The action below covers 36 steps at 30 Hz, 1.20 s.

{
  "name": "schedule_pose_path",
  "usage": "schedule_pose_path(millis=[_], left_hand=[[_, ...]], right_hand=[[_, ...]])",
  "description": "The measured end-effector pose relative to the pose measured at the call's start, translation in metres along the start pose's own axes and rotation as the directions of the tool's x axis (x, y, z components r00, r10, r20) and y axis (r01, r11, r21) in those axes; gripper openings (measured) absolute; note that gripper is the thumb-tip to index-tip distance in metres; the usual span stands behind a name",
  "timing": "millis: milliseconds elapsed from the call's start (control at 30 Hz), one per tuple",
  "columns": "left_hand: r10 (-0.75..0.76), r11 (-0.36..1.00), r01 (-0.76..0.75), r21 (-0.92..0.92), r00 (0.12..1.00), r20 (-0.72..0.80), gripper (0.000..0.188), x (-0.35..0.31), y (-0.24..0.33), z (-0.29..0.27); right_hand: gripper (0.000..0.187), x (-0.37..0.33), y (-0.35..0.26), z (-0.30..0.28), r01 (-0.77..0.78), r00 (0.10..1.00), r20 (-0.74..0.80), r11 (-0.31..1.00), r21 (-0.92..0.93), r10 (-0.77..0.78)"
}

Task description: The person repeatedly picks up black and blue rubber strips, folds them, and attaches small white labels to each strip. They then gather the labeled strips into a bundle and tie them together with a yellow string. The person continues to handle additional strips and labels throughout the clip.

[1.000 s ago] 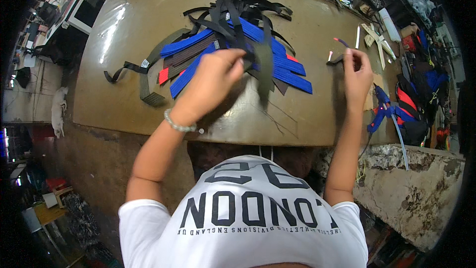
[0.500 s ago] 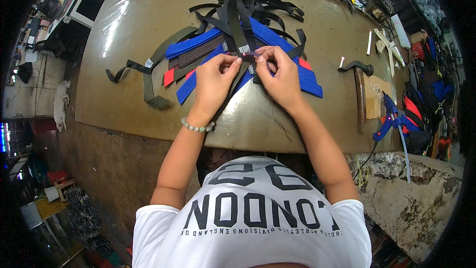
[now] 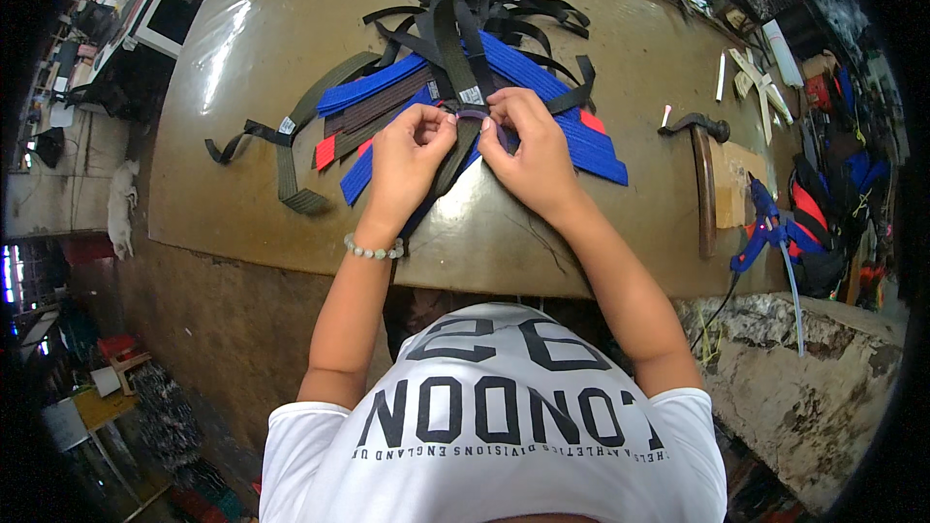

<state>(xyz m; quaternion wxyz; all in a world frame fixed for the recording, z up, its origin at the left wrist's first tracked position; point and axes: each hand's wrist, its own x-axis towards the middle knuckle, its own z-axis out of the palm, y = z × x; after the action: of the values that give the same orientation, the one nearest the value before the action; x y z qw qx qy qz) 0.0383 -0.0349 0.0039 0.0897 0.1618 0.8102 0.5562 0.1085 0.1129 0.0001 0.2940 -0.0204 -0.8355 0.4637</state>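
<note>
Fingertips and thumb pinched, my left hand [image 3: 412, 157] and my right hand [image 3: 528, 150] face each other over a pile of stitched fabric belts. Between them stretches a thin purplish band [image 3: 473, 114], each hand at one end. It crosses a dark olive belt [image 3: 447, 44] just below a white label [image 3: 471, 96]. Whether the band goes round the belt is hidden. Under and beside my hands lie blue belts [image 3: 593, 150], brown belts [image 3: 373, 108] and red-ended pieces [image 3: 325, 152]. Another olive belt [image 3: 291, 179] bends off to the left.
Black strap ends [image 3: 542, 10] spread at the far side of the table [image 3: 242, 68]. To the right are a hammer [image 3: 704, 184], a blue glue gun [image 3: 765, 223], crossed pale sticks [image 3: 759, 87] and a brown cardboard piece [image 3: 731, 189]. A stone block [image 3: 794, 387] stands at lower right.
Both hands have shifted slightly left, and the right fingers have come lower and nearer the left. The purplish band now lies straighter across the olive belt.
</note>
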Motion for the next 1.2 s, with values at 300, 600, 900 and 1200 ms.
schedule_pose_path(millis=[300, 600, 900, 1200], left_hand=[[0.138, 0.958, -0.198, 0.206, 0.953, 0.271, 0.037, -0.007, 0.049, -0.043], [0.036, 0.985, -0.003, -0.172, 0.981, 0.19, 0.03, 0.026, 0.028, -0.025], [-0.564, -0.052, -0.298, -0.953, 0.796, -0.218, 0.023, 0.035, -0.024, -0.115], [0.202, 0.958, -0.207, 0.2, 0.978, 0.045, 0.034, -0.035, 0.031, 0.007]], right_hand=[[0.023, 0.01, 0.011, -0.016, -0.431, 0.87, 0.179, 0.531, 0.729, 0.46], [0.02, 0.007, 0.007, -0.029, -0.193, 0.92, -0.015, 0.485, 0.853, 0.392], [0.02, 0.003, 0.005, -0.034, -0.238, 0.905, -0.029, 0.563, 0.791, 0.424], [0.02, -0.002, 0.008, -0.018, -0.309, 0.918, -0.099, 0.85, 0.427, 0.384]])
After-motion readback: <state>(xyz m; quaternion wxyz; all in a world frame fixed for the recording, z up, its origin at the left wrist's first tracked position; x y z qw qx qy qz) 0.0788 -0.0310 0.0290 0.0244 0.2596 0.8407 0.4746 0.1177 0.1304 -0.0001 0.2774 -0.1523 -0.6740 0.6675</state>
